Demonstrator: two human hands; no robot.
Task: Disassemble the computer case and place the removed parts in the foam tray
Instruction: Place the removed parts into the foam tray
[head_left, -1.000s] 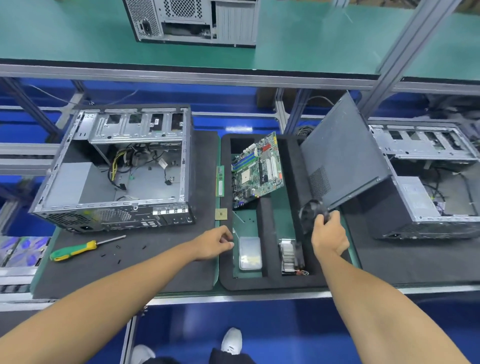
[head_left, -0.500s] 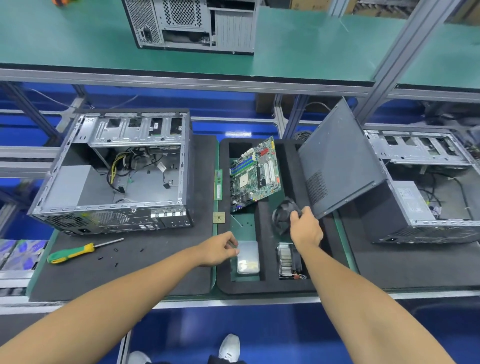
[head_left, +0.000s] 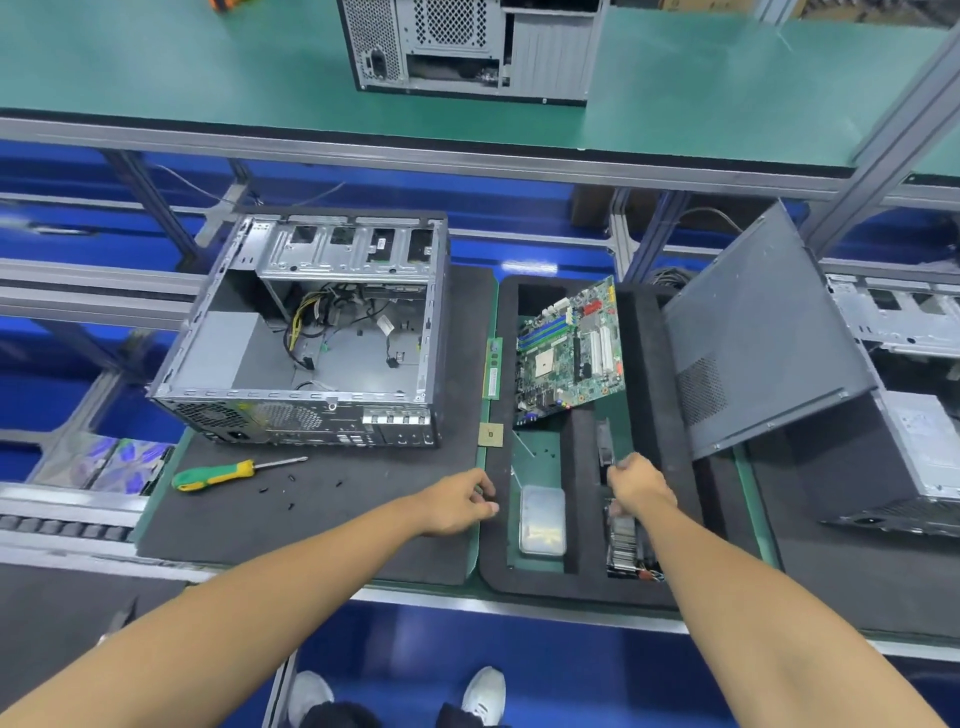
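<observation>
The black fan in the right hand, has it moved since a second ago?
Yes. The fan went leftward, away from the leaning side panel, and now stands edge-on in the foam tray slot just beyond the heatsink, gripped by the right hand.

Open foam tray slots between tilted motherboard and leaning side panel

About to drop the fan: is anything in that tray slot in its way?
Nothing visible. The right hand holds the fan edge-on over the slot's far part; the heatsink fills only the near end.
</observation>
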